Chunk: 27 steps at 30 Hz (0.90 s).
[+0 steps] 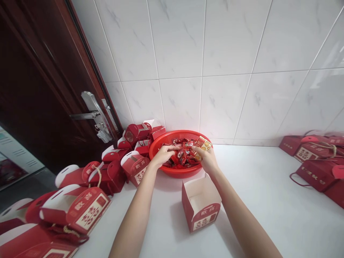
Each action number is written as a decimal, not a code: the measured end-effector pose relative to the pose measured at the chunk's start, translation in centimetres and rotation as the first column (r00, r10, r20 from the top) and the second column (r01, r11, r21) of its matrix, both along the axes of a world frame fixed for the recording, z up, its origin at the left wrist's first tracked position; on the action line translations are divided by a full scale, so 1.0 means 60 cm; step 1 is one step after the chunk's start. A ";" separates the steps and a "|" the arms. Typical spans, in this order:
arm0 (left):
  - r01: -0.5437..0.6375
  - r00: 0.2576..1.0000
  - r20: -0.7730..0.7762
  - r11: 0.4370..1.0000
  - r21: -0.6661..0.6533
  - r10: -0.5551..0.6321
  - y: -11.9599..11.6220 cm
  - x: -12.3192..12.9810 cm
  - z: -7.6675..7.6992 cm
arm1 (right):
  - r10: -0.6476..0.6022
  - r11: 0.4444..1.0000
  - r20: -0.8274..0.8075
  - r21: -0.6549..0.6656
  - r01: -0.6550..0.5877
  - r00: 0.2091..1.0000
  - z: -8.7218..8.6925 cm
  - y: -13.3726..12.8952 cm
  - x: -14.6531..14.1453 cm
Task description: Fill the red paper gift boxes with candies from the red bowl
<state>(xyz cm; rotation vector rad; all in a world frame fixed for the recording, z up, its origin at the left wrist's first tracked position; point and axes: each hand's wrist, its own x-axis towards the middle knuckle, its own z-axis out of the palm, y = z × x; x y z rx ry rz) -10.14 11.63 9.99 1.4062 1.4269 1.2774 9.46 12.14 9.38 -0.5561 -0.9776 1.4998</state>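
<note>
My right hand [207,158] pinches a gold-and-red snack packet [203,146] over the right side of a red plastic basket [178,173]. Inside the basket lie several small red-wrapped candies [184,157]. At the basket's left side, my left hand [166,154] reaches over the rim, its fingers stretched out on the candies and apart from the thumb. An open red-and-white gift box [202,202] stands upright on the white table in front of the basket, beside my right forearm. The visible part of its inside is bare and white.
Several open red gift boxes [80,208] crowd the left side, some with rope handles. Closed red boxes [313,175] sit along the right edge of the white table [252,186]. A tiled wall [225,104] rises behind, and a dark door [45,79] stands at left.
</note>
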 end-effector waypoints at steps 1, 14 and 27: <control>-0.019 1.000 -0.012 1.000 0.005 0.019 0.001 -0.001 -0.002 | -0.005 1.000 0.003 0.001 0.005 1.000 -0.001 0.001 0.000; -0.242 0.900 0.393 0.966 0.093 0.187 0.001 0.002 0.009 | -0.055 0.998 0.036 0.010 0.055 0.998 -0.001 0.001 -0.003; -0.332 0.852 0.467 0.933 0.136 0.236 0.015 0.034 -0.002 | -0.013 0.998 0.148 0.061 0.004 0.989 0.002 -0.008 0.002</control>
